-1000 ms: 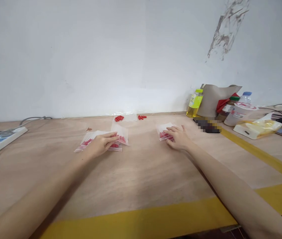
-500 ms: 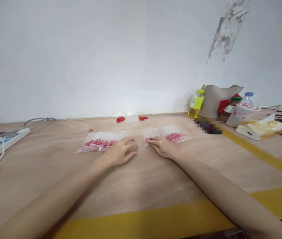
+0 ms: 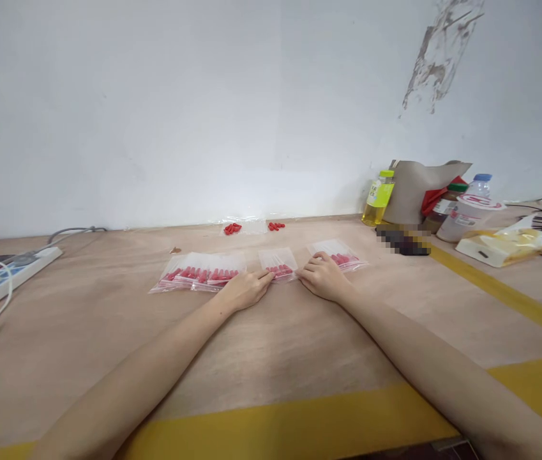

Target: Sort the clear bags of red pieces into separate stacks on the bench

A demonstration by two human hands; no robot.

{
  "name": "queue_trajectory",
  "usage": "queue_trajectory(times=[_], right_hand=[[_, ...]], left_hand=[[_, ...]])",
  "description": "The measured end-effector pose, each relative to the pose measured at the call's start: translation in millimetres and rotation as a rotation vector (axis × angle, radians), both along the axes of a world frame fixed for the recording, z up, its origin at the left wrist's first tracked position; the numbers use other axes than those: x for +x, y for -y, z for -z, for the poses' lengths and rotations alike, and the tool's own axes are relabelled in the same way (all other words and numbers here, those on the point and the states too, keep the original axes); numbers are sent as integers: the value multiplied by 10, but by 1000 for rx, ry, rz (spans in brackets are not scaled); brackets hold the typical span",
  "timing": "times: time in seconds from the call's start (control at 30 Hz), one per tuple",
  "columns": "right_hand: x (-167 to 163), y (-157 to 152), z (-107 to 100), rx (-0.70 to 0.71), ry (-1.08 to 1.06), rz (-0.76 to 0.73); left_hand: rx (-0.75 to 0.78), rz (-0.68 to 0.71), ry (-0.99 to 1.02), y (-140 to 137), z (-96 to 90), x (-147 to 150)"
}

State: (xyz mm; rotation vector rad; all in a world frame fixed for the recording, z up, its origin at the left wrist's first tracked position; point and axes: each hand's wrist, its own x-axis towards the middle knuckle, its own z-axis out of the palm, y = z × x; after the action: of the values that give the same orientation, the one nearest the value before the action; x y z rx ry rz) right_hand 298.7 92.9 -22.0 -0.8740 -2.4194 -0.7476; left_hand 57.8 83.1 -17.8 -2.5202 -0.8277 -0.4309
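A small clear plastic bag (image 3: 277, 257) with red pieces in its lower part lies flat on the table between my hands. My left hand (image 3: 248, 289) has its fingers together on the bag's lower left corner. At the lower right corner, my right hand (image 3: 324, 278) pinches the edge with bent fingers. Left of my hands is an overlapping row of similar filled bags (image 3: 194, 271). More filled bags (image 3: 338, 250) lie just beyond my right hand, partly hidden by it.
Two groups of loose red pieces (image 3: 232, 229) rest on clear plastic by the wall. A power strip (image 3: 26, 276) with white cables is at left. On the right stand a yellow-capped bottle (image 3: 378, 199), a lidded tub (image 3: 470, 218) and a tissue pack (image 3: 505, 246).
The middle bag has shifted left, away from the right-hand bags. My left hand has moved right onto its corner, and my right hand has moved to its right corner.
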Motion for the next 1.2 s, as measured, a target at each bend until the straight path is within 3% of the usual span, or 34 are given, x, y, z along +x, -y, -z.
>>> queue_trajectory(times=[0.2, 0.53, 0.77, 0.93, 1.2], right_hand=[[-98, -34, 51, 125, 13, 31], [-92, 10, 29, 189, 25, -23], [-136, 64, 15, 168, -33, -65], [-401, 107, 62, 127, -177, -132], [-576, 105, 61, 236, -91, -164]], left_hand=[[166, 28, 60, -42, 70, -25], [341, 151, 19, -7, 23, -105], [335, 189, 63, -4, 38, -136], [305, 188, 132, 16, 50, -113], [272, 190, 125, 29, 37, -86]])
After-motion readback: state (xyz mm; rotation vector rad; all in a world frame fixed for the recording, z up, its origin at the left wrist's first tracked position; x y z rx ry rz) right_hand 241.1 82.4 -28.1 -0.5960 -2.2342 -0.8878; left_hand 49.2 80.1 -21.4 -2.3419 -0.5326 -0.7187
